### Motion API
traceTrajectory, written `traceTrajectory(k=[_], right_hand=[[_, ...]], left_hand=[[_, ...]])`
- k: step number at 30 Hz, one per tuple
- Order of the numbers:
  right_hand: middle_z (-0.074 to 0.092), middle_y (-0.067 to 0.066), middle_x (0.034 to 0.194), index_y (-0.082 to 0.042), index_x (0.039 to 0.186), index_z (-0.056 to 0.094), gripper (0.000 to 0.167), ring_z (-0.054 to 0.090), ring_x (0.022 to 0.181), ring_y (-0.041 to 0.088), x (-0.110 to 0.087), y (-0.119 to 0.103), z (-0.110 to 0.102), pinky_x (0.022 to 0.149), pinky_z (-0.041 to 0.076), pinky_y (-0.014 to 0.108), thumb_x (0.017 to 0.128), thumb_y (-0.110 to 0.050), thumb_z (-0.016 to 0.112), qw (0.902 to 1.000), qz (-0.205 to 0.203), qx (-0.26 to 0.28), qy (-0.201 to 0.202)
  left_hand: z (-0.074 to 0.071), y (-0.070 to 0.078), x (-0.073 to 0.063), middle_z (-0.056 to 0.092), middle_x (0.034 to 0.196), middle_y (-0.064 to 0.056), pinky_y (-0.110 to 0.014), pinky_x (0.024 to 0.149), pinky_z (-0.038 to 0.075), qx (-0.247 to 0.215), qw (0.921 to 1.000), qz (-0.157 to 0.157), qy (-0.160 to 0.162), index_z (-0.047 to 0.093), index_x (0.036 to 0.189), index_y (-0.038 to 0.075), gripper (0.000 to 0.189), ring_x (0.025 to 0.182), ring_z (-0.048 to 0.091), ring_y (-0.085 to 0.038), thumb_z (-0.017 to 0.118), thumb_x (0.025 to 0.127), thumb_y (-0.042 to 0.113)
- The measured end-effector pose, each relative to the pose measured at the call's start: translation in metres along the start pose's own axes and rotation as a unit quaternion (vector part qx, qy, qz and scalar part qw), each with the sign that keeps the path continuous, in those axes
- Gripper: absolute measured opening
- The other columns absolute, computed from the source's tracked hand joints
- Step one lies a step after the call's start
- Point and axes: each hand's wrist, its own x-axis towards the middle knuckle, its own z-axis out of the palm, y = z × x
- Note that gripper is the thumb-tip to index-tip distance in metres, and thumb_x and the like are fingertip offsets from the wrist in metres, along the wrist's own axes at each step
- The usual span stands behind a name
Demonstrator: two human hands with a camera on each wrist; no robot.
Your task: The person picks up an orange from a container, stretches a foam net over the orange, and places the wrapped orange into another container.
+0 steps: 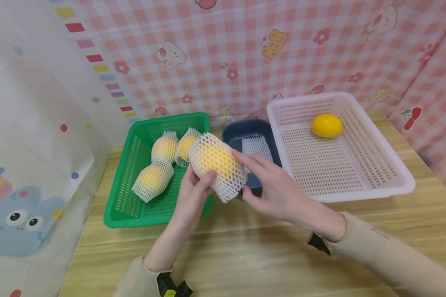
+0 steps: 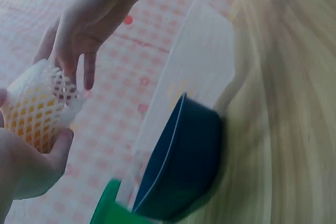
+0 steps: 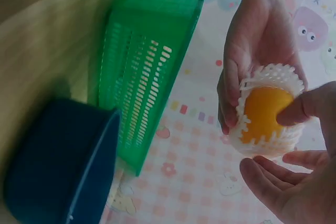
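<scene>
Above the table, my left hand (image 1: 193,194) grips a yellow fruit (image 3: 266,114) wrapped in a white foam net (image 1: 223,187), its thumb across the near side. My right hand (image 1: 273,185) holds the net's right end between thumb and fingers. In the right wrist view the net gapes at that end, and the right thumb rests on the bare yellow skin. Below and left, a green basket (image 1: 113,214) contains several netted fruits (image 1: 152,179). Behind the right hand, a dark blue bin (image 1: 236,128) contains loose white foam netting (image 1: 256,146).
A white basket (image 1: 390,187) on the right side of the wooden table (image 1: 245,264) contains a bare yellow fruit (image 1: 327,125). The blue bin stands between the two baskets. A pink checked cloth (image 1: 223,53) hangs behind, and a printed white sheet (image 1: 41,136) hangs on the left.
</scene>
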Motion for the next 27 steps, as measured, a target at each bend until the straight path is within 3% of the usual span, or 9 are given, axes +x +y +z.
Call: traceTrajectory(k=[4,7,8,15,18,22,27], right_hand=[[0.065,0.013,0.141,-0.009,0.154,0.052,0.063,0.070,0.101,0.020,0.003,-0.004,0.011,0.077,0.063,0.030,0.093,-0.008,0.068,0.9977,0.027,0.061,0.012],[0.064,0.011,0.142,-0.009,0.153,0.052,0.058,0.068,0.115,0.022,0.006,-0.007,0.019,0.089,0.064,0.034,0.098,-0.015,0.069,0.9934,0.064,0.094,0.007],[0.063,0.010,0.143,-0.009,0.154,0.052,0.059,0.066,0.123,0.023,0.007,-0.007,0.022,0.094,0.064,0.036,0.098,-0.017,0.070,0.9916,0.078,0.103,0.001],[0.058,0.014,0.150,-0.006,0.157,0.045,0.070,0.065,0.126,0.031,0.021,-0.009,0.053,0.105,0.058,0.047,0.098,-0.030,0.074,0.9816,0.146,0.094,-0.080],[0.054,0.016,0.155,-0.005,0.160,0.041,0.076,0.059,0.138,0.033,0.026,-0.011,0.065,0.115,0.052,0.050,0.097,-0.032,0.074,0.9760,0.159,0.097,-0.112],[0.050,0.018,0.158,-0.003,0.160,0.039,0.078,0.057,0.141,0.035,0.030,-0.012,0.079,0.116,0.052,0.050,0.098,-0.033,0.073,0.9709,0.173,0.103,-0.130],[0.047,0.019,0.161,0.000,0.160,0.039,0.077,0.057,0.141,0.036,0.033,-0.010,0.089,0.115,0.053,0.050,0.098,-0.032,0.074,0.9691,0.178,0.094,-0.143]], left_hand=[[-0.019,0.009,-0.001,0.059,0.138,-0.001,-0.025,0.101,0.058,0.011,0.9990,0.006,0.043,0.037,0.156,0.014,0.054,0.120,0.066,-0.007,0.055,0.105,0.014],[-0.034,0.017,-0.003,0.060,0.136,0.001,-0.023,0.101,0.058,0.034,0.9966,0.010,0.074,0.037,0.156,0.016,0.054,0.120,0.067,-0.006,0.055,0.105,0.012],[-0.039,0.020,-0.004,0.060,0.137,0.001,-0.023,0.101,0.058,0.046,0.9953,0.009,0.085,0.036,0.156,0.017,0.054,0.120,0.067,-0.006,0.055,0.106,0.013],[-0.067,0.030,-0.003,0.054,0.140,0.002,-0.014,0.097,0.056,0.137,0.9802,-0.022,0.142,0.029,0.159,0.017,0.065,0.125,0.060,-0.009,0.064,0.104,0.019],[-0.076,0.033,-0.003,0.052,0.139,0.004,-0.013,0.096,0.055,0.149,0.9761,-0.038,0.154,0.029,0.159,0.017,0.067,0.126,0.057,-0.009,0.066,0.103,0.019],[-0.086,0.035,-0.002,0.051,0.142,0.002,-0.011,0.093,0.054,0.173,0.9708,-0.056,0.157,0.028,0.159,0.016,0.068,0.126,0.056,-0.010,0.066,0.103,0.019],[-0.098,0.036,0.003,0.043,0.156,-0.012,-0.014,0.095,0.051,0.248,0.9540,-0.090,0.143,0.020,0.165,0.013,0.078,0.135,0.051,-0.019,0.065,0.103,0.026]])
